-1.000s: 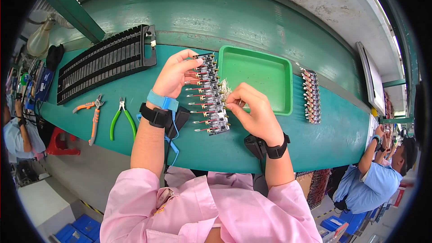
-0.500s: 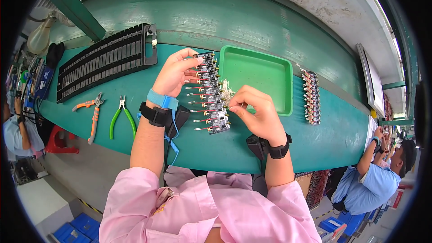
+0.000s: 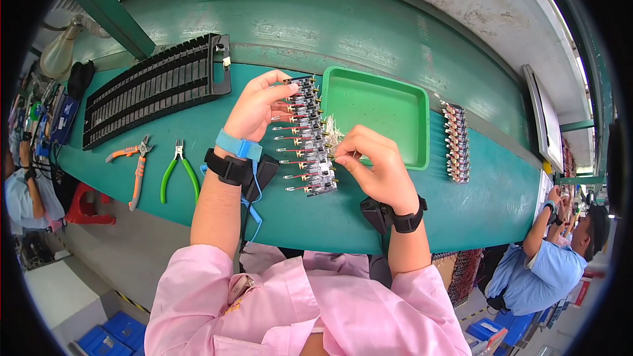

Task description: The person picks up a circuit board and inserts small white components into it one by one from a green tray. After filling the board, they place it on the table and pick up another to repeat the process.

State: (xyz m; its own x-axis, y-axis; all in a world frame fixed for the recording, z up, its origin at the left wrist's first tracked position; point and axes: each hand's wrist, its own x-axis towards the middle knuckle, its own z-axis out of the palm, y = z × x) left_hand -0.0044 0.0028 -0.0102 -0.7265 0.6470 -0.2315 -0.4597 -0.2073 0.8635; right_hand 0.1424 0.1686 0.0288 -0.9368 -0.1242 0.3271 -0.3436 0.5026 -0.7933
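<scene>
My left hand (image 3: 258,107) grips the upper end of a long circuit board panel (image 3: 304,142), thumb on its top face. Small clear-and-black parts line the panel, with red-wired pieces sticking out on its left side. At the panel's lower right edge my right hand (image 3: 372,161) is closed in a pinch. What its fingertips hold, if anything, is too small to make out. Beside those fingertips lies a bunch of thin pale leads (image 3: 333,132), against the left wall of a green tray (image 3: 425,125).
A black slotted rack (image 3: 155,92) lies at the back left. Orange-handled cutters (image 3: 139,171) and green-handled pliers (image 3: 178,165) rest nearer me. Right of the tray is a second board panel (image 3: 456,142). A blue cord (image 3: 256,221) hangs from my left wrist. A co-worker (image 3: 541,270) is at the right.
</scene>
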